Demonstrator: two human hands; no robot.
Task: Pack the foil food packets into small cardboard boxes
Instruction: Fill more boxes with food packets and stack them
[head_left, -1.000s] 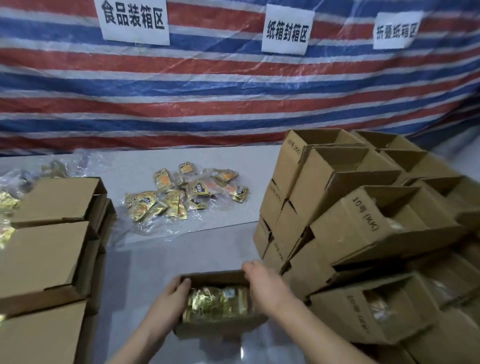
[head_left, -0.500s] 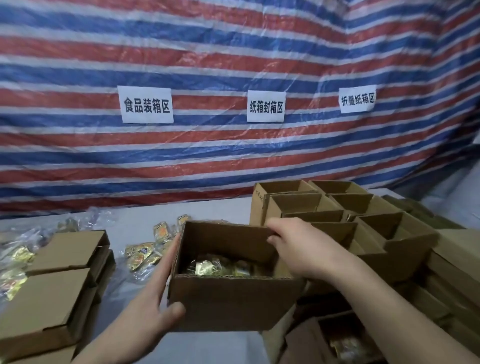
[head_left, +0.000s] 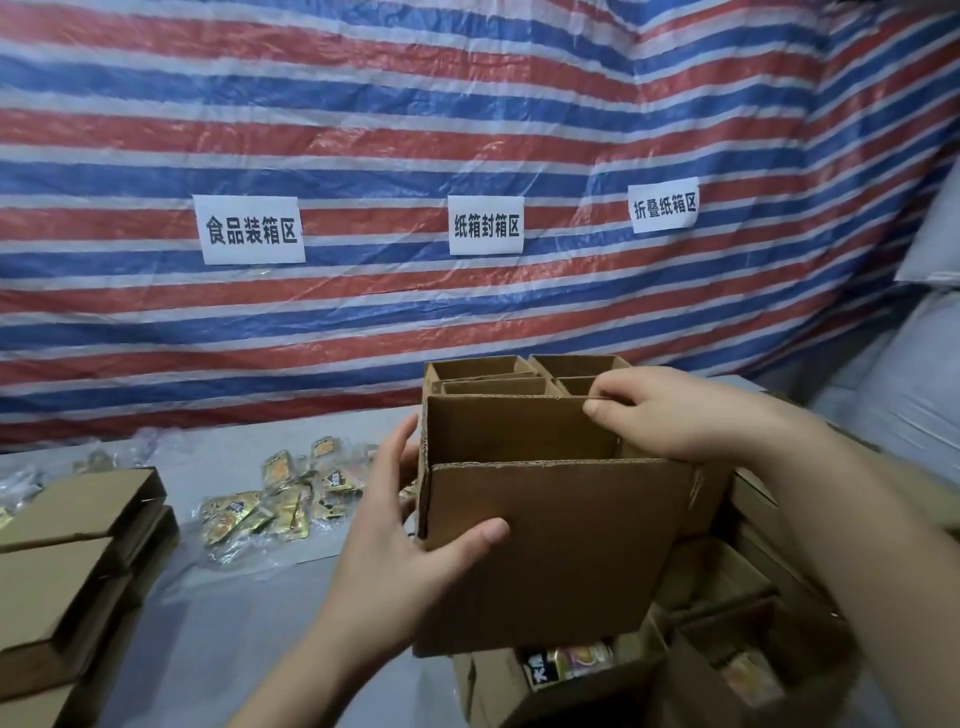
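Open boxes w/ packets inside (head_left: 576, 662) sit nearest, low right. Above them a cardboard box (head_left: 550, 551) is held up off the counter (head_left: 218, 613): left hand (head_left: 400, 551) grips its left side, thumb across the front; right hand (head_left: 670, 415) pinches the back flap's edge. Further back, loose foil packets (head_left: 280, 499) on the counter, empty boxes (head_left: 483, 371) behind, striped tarp (head_left: 363, 130) w/ signs.

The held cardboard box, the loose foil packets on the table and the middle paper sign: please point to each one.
held cardboard box (head_left: 561, 551): head view, on its near front wall.
foil packets (head_left: 283, 506): head view, middle of the pile.
middle paper sign (head_left: 485, 225): head view, on its centre.
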